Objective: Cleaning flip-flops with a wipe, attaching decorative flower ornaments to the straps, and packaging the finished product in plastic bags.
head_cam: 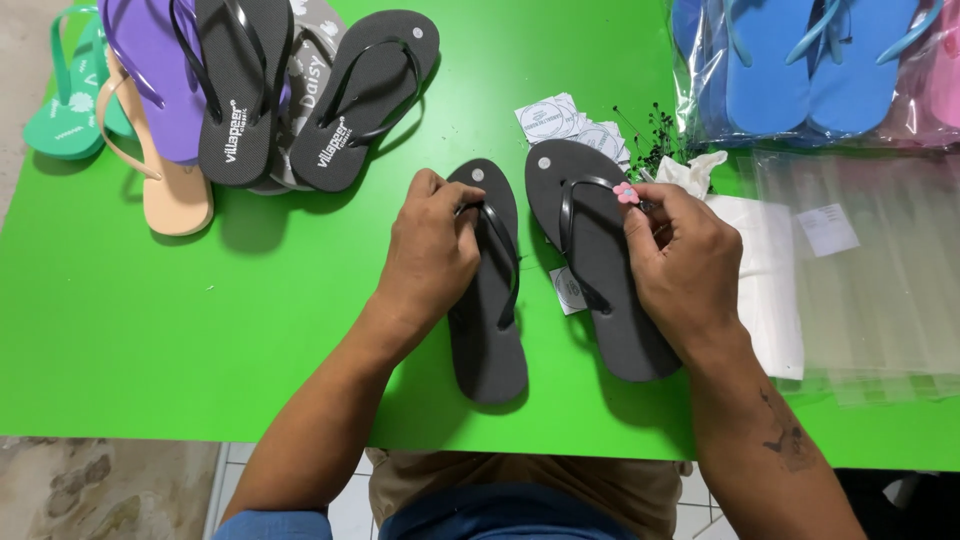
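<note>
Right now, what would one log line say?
left hand: on left black flip-flop strap | right hand: pinching pink flower charm at right black flip-flop strap | green table

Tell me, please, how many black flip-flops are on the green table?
4: one under the left hand at, one under the right hand at, and two in the pile top left at and. Others may be hidden there.
</note>
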